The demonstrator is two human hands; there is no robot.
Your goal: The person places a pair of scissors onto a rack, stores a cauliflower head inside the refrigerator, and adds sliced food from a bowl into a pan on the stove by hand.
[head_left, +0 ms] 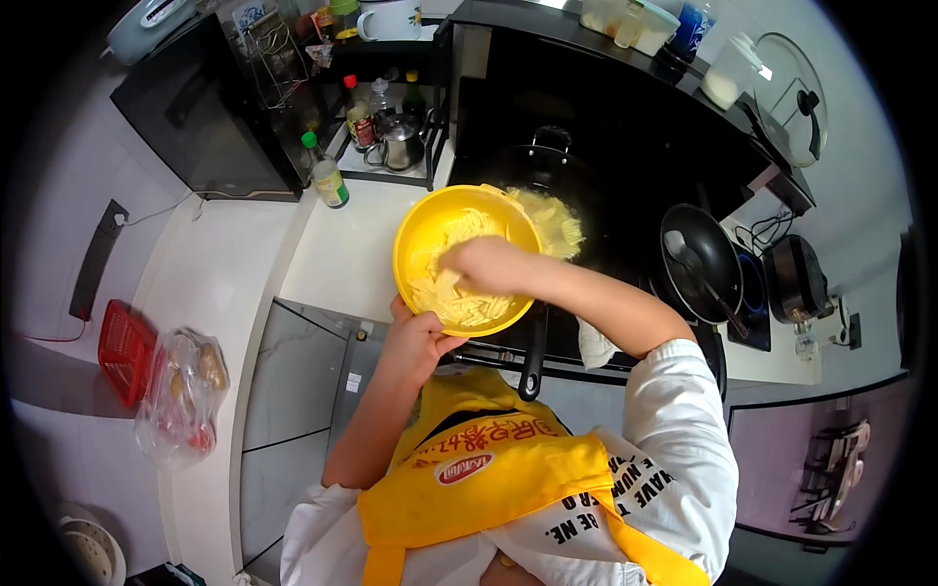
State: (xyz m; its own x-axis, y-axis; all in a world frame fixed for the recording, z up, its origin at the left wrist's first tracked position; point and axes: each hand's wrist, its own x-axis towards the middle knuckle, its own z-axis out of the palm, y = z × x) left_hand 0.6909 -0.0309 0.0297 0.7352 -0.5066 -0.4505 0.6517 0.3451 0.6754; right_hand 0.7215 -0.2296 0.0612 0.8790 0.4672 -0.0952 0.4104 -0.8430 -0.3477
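My left hand (415, 342) grips the lower rim of a yellow bowl (411, 239), thumb on the rim, and holds it tilted beside the stove. Pale yellow strips (474, 308) lie in the bowl. My right hand (484, 266) is inside the bowl among the strips, its fingers curled down and blurred; whatever they hold is hidden. Just behind the bowl, more pale pieces (554, 223) sit in a dark wok (537, 171), which the bowl partly covers. The wok's black handle (532, 366) points toward my apron.
A second black pan (702, 256) with a spatula stands at the right. Green-capped bottle (326, 176), metal pot (399, 146) and more bottles are at the back left. A red basket (125, 354) and plastic bag (176, 396) lie far left. A glass lid (789, 103) hangs back right.
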